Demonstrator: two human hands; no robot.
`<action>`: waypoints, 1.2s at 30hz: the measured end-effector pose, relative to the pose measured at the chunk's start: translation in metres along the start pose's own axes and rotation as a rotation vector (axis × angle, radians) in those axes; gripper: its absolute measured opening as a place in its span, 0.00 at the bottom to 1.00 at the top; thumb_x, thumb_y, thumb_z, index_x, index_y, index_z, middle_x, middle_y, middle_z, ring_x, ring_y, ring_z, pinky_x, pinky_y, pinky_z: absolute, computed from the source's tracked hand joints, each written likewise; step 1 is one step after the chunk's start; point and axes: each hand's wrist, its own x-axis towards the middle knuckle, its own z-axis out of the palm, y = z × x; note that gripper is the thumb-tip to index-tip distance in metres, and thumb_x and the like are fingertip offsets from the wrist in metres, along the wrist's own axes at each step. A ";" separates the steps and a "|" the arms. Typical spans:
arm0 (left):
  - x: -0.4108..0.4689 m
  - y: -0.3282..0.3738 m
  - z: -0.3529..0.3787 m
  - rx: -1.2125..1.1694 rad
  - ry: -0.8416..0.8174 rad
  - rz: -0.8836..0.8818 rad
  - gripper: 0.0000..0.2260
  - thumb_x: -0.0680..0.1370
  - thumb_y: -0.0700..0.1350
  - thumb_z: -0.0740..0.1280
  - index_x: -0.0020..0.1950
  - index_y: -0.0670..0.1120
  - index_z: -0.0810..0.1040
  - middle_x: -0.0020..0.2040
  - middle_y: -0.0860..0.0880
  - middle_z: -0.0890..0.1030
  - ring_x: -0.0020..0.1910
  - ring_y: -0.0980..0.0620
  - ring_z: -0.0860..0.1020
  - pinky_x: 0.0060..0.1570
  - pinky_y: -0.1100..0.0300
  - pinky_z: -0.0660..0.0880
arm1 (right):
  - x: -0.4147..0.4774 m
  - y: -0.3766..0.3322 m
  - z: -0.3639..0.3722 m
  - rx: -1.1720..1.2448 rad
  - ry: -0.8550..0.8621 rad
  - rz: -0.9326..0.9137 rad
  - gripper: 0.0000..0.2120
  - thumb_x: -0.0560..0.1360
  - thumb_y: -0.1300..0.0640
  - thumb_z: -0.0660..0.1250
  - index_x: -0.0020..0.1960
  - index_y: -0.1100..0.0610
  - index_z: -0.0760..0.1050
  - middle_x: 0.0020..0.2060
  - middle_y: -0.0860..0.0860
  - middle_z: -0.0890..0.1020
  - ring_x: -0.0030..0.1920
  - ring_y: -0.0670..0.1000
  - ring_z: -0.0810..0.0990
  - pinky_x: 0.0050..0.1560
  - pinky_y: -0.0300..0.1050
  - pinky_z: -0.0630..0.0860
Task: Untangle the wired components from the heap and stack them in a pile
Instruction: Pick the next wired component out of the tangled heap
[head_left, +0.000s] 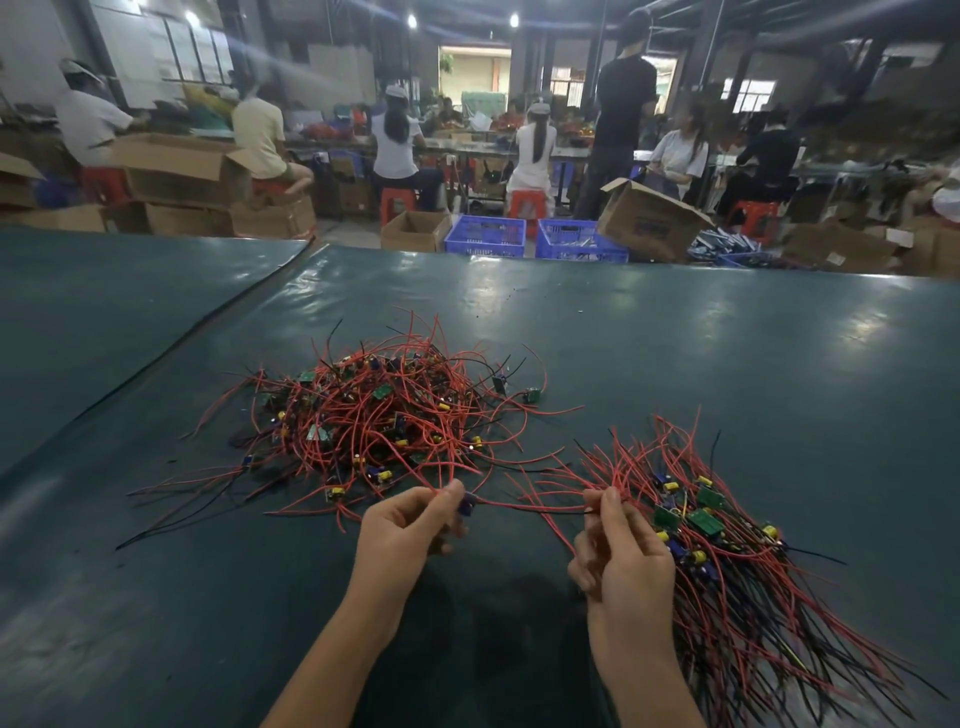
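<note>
Left hand (410, 525) pinches a wired component (466, 504), right hand (618, 551) pinches its wire (540, 509); pulling hard could drag snagged strands from the far-left heap (384, 410) onto the right pile (727, 551).

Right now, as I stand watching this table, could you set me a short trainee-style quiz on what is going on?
1. True or false: the tangled heap lies to the right of the sorted pile.
2. What does the left hand pinch? A a cardboard box; B a wired component; C nothing.
3. Fill in: the right hand pinches a ___ stretched between both hands.
Key: 1 false; 2 B; 3 wire.
</note>
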 end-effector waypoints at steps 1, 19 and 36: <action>0.001 0.000 0.000 -0.056 0.037 -0.024 0.12 0.67 0.57 0.70 0.32 0.48 0.82 0.32 0.48 0.81 0.32 0.54 0.79 0.31 0.63 0.75 | -0.003 0.000 0.001 0.011 -0.051 0.005 0.14 0.74 0.50 0.64 0.36 0.58 0.81 0.27 0.50 0.72 0.23 0.44 0.65 0.19 0.35 0.60; -0.004 -0.006 0.009 -0.153 -0.522 -0.401 0.24 0.67 0.68 0.71 0.37 0.46 0.84 0.26 0.50 0.76 0.27 0.53 0.76 0.32 0.61 0.75 | -0.026 0.013 0.018 -0.310 -0.337 0.138 0.09 0.67 0.50 0.71 0.40 0.56 0.86 0.31 0.58 0.83 0.28 0.52 0.82 0.33 0.48 0.80; -0.019 -0.013 0.034 -0.109 -0.242 -0.083 0.23 0.73 0.61 0.62 0.36 0.42 0.82 0.33 0.43 0.81 0.33 0.51 0.80 0.35 0.62 0.77 | -0.022 0.023 0.017 -0.301 -0.135 -0.040 0.10 0.67 0.50 0.71 0.37 0.55 0.86 0.38 0.63 0.84 0.39 0.55 0.83 0.40 0.45 0.82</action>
